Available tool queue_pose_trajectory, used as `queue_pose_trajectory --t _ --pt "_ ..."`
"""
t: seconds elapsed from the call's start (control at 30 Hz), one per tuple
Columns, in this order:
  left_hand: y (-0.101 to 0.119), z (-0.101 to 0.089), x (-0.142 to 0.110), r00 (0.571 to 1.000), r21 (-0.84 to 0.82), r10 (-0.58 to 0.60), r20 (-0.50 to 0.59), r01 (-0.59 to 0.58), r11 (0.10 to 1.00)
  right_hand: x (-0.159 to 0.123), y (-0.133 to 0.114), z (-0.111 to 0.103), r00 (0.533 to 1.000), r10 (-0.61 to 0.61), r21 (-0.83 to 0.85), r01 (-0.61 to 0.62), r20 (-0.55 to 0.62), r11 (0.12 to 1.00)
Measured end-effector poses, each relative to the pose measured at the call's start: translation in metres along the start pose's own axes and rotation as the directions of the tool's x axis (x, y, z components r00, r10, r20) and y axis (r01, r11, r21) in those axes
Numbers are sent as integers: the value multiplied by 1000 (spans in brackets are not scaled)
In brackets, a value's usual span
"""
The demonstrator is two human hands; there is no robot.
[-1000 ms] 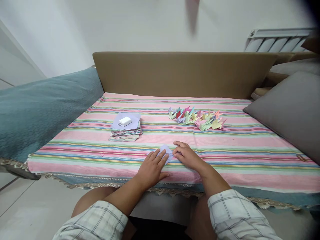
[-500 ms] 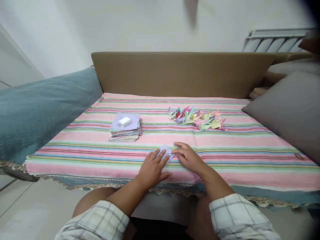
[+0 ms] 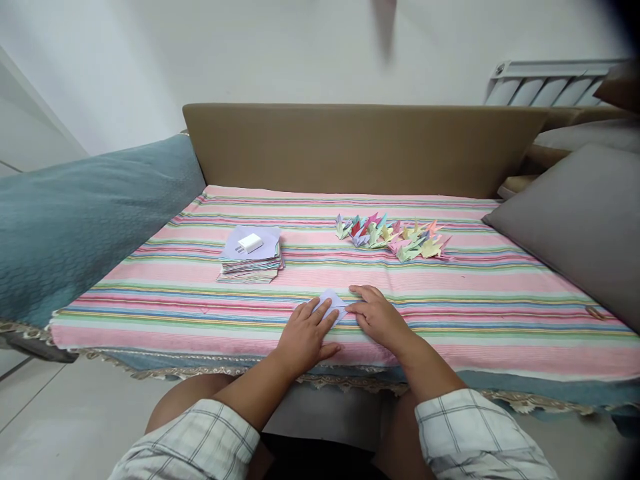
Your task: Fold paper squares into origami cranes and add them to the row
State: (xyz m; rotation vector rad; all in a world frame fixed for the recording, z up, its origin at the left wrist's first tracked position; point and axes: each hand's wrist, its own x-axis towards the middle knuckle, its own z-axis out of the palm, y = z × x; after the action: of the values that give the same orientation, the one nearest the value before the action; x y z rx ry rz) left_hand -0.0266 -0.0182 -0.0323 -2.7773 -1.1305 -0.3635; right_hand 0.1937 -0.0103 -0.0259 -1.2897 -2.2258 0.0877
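Observation:
A folded piece of light purple paper lies on the striped cloth in front of me, its left part covered by my fingers. My left hand rests flat over it, fingers spread, pressing it down. From the right, my right hand reaches in with its fingers apart. One of its fingertips touches the right corner of the paper. Behind to the left stands a stack of paper squares, a purple sheet uppermost, with a white charger plug on top. Several folded paper cranes in mixed colours sit together farther back.
The pink striped cloth covers the sofa seat. A brown backrest rises behind it. At the left is a blue covered armrest; at the right, a grey cushion. A small brown item lies near the cushion.
My right hand has shifted very slightly, its fingertip still at the paper's right corner. The left hand and the paper stay where they were.

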Motion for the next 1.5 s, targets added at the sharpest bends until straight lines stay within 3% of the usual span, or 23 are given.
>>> queue_pose_trajectory --t 0.17,0.3,0.37,0.63,0.73,0.87,1.07,1.3,1.5 --pt "1 -1 1 1000 -6 -2 6 2 1000 -2 -6 -7 993 95 -27 -97 -72 995" --pt "1 -2 1 1000 18 -7 14 7 1000 -4 -18 -5 999 -52 -25 52 13 998" --pt "2 -2 0 1000 24 -4 14 4 1000 -7 -21 -1 996 -67 -48 70 66 996" --pt "1 -1 0 1000 10 6 2 -6 1000 -12 -16 -4 995 101 -118 -99 14 988" --pt "1 -2 0 1000 7 -1 14 1 1000 -11 -25 -2 1000 30 -101 -29 8 994" --pt "2 -4 0 1000 -25 -6 17 6 1000 -12 -38 11 984 -125 -65 134 128 989" --pt "-2 1 -1 998 -104 -58 -33 55 993 -15 -42 21 981 -44 -104 64 188 993" --pt "-12 2 -3 996 -134 -86 -28 81 988 -16 -42 18 969 -62 -123 94 238 988" --pt "-24 -5 -8 998 -76 29 49 -25 997 -14 -40 17 970 -12 -150 50 242 987"
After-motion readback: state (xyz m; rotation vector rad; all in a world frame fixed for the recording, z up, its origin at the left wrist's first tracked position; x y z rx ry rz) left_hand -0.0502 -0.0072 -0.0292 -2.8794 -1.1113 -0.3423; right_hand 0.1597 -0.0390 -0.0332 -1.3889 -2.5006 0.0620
